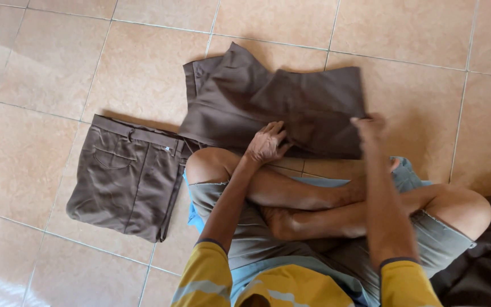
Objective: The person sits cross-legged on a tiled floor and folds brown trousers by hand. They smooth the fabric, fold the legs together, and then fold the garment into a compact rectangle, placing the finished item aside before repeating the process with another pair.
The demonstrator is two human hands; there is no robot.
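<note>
A pair of dark brown trousers (291, 102) lies partly folded on the tiled floor in front of my crossed legs. My left hand (266, 142) presses flat on its near edge, fingers spread. My right hand (369, 127) pinches the lower right corner of the same cloth; it looks blurred. A second pair of brown trousers (126, 176) lies folded into a neat rectangle to the left, with a back pocket and waistband showing.
I sit cross-legged on beige floor tiles (52, 68), knees at left (206, 165) and right (467, 207). A heap of dark cloth (490, 256) lies by my right knee at the frame's lower right edge.
</note>
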